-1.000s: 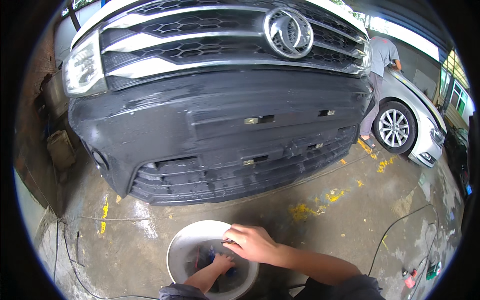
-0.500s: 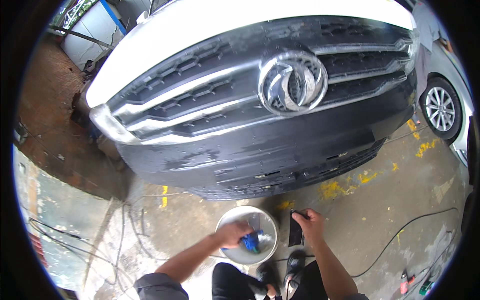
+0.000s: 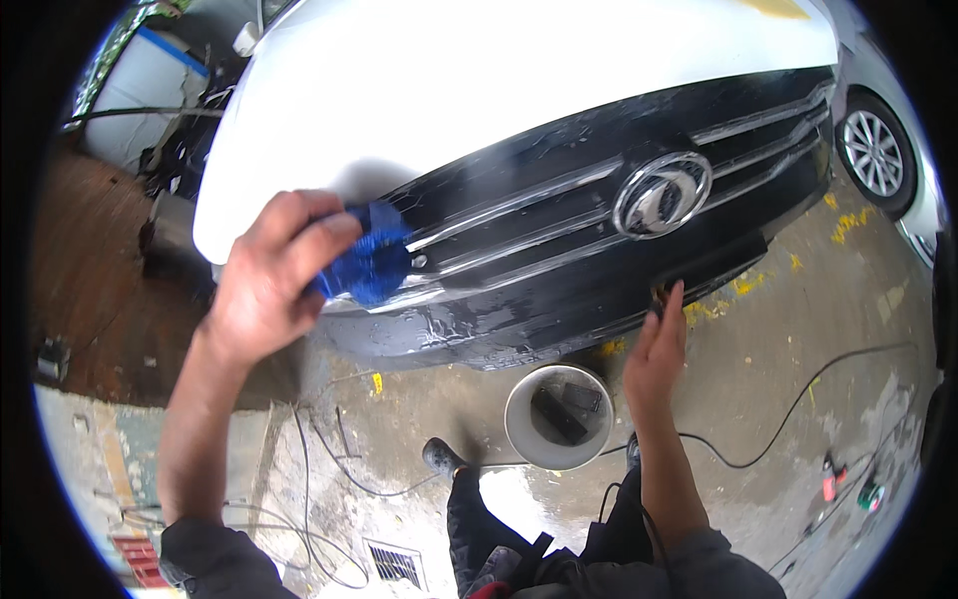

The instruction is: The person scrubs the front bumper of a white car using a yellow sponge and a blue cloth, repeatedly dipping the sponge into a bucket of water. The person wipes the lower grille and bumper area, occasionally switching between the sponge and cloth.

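Raised at the left end of the grille, my left hand (image 3: 274, 265) is closed around a bunched blue cloth (image 3: 371, 255). The cloth lies over the corner of the car's chrome-barred black grille (image 3: 519, 205). My right hand (image 3: 656, 354) is up by the lower bumper (image 3: 559, 314), right of centre. Its fingers are held close together around a small dark shape at the tips, which I cannot make out. Below, between my arms, a pale round bucket (image 3: 510, 424) holds a dark oblong piece (image 3: 557, 414) and a second grey-black piece (image 3: 582, 397). The bumper surface looks wet.
A white bonnet (image 3: 479, 80) rises above the grille, with a round chrome emblem (image 3: 663, 196) on its front. Another car's wheel (image 3: 874, 152) stands at the far right. Cables (image 3: 763, 454) cross the concrete floor, and a red tool (image 3: 830, 479) lies lower right. A floor grate (image 3: 394, 564) is near my feet.
My left hand has lifted the blue cloth out of the bucket, up to the grille's left end. My right hand has risen to the bumper; the black strip no longer hangs from it.
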`<state>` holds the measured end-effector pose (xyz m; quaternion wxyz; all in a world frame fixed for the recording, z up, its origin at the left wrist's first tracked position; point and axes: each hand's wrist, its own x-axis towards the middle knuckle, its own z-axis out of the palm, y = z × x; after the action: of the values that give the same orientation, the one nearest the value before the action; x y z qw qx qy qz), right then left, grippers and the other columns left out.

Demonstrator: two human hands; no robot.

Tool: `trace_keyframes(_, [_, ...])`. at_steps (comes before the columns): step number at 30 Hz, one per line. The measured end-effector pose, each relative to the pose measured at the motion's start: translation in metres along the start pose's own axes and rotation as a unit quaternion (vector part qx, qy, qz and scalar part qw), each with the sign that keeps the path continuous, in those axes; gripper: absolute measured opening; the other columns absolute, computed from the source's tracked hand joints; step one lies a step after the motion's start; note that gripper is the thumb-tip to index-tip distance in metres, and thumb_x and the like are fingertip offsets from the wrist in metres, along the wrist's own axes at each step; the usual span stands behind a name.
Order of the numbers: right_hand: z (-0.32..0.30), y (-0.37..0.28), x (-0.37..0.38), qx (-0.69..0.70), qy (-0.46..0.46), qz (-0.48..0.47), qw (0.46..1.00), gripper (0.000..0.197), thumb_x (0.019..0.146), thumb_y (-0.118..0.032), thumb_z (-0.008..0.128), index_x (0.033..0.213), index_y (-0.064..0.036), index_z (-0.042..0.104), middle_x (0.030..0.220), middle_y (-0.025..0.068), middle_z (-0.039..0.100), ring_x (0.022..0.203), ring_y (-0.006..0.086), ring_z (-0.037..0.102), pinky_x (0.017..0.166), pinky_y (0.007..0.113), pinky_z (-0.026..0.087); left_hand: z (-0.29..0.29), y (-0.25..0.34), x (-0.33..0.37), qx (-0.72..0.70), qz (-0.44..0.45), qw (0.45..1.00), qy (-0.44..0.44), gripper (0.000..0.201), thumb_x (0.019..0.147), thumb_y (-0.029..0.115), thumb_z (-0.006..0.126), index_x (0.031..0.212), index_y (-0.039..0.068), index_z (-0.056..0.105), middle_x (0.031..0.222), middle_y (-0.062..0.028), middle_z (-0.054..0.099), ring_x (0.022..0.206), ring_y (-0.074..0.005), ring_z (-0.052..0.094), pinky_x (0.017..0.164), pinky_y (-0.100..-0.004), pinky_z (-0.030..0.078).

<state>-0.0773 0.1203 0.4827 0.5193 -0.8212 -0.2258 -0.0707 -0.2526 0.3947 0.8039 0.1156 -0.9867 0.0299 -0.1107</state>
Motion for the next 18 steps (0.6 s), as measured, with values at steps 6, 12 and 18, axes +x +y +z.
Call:
trace_keyframes(6, [0.133, -0.080, -0.064, -0.230, 0.016, -0.074, 0.970, 0.064, 0.098, -0.017, 0.067, 0.157, -0.0020, 0.047, 0.162, 0.0190, 0.044, 0.148, 0.0442, 0.042, 0.120, 0.057, 0.035, 0.040, -0.085, 0.020, -0.157, 0.199, 0.963, 0.094, 0.057, 0.063, 0.004, 0.076, 0.119, 0.009, 0.070, 0.116, -0.0134, 0.066, 0.102, -0.0353, 0.070, 0.086, -0.0404, 0.059])
trace_keyframes(12, [0.203, -0.176, -0.158, -0.266, -0.008, 0.046, 0.963, 0.068, 0.094, -0.025, 0.072, 0.157, -0.0099, 0.050, 0.159, 0.0133, 0.047, 0.145, 0.0370, 0.046, 0.116, 0.053, 0.039, 0.031, -0.130, 0.020, -0.213, 0.311, 0.924, 0.064, 0.065, 0.056, 0.002, 0.066, 0.121, 0.001, 0.067, 0.118, -0.0197, 0.066, 0.107, -0.0390, 0.068, 0.097, -0.0401, 0.055])
trace_keyframes(18, [0.197, -0.168, -0.131, -0.309, 0.103, 0.114, 0.939, 0.076, 0.084, -0.020, 0.074, 0.154, -0.0030, 0.051, 0.158, 0.0153, 0.048, 0.147, 0.0370, 0.045, 0.121, 0.051, 0.035, 0.056, -0.134, 0.023, -0.264, 0.328, 0.899, 0.117, 0.068, 0.059, -0.004, 0.059, 0.127, 0.002, 0.067, 0.123, -0.0185, 0.069, 0.111, -0.0358, 0.070, 0.105, -0.0381, 0.053])
